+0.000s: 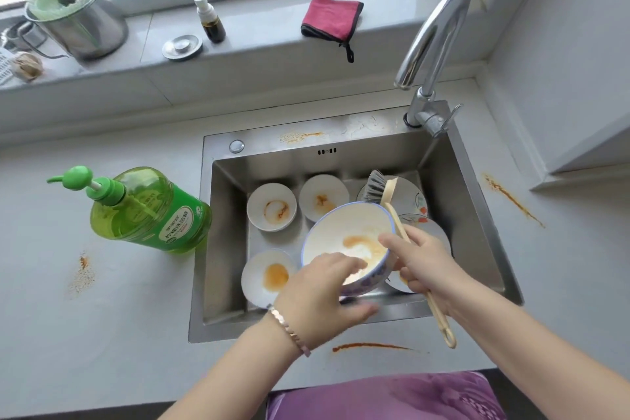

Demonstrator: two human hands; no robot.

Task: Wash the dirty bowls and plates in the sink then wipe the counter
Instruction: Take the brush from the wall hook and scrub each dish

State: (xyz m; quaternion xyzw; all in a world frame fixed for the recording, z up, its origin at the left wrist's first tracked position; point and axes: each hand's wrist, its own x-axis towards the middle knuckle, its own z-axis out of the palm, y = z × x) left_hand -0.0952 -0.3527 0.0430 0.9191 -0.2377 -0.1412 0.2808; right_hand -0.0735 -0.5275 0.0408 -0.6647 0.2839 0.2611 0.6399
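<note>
Counting as I go: 1 big blue-rimmed bowl (pixel 344 235), up off the sink (pixel 477 222) floor and tilted so its orange-smeared inside faces me. Below it sit 3 small white dishes (pixel 271 207), each with an orange stain: 2 along the back, 1 at the near left. On the right side there are 2 patterned plates (pixel 414 196), overlapping. A further white rim shows under my right hand, and I cannot tell whether that is a 3rd.

My left hand (pixel 320 297) grips the bowl's near rim, fingers inside and thumb outside; it is blurred. My right hand (pixel 422 262) is wrapped around the handle of the 1 dish brush (pixel 376 186), index finger stretched over the bowl's right rim. The grey bristles sit just past the bowl's far edge, above the far plate. So the bowl is between my 2 hands, touching the left.

On the counter (pixel 102 334) I count 3 orange smears (pixel 371 347): left, front and right, plus 1 more on the sink's back ledge. There is 1 green soap bottle (pixel 150 211) just left of the sink, and 1 faucet (pixel 433 44) at the back right. On the sill there is 1 red cloth (pixel 332 17).
</note>
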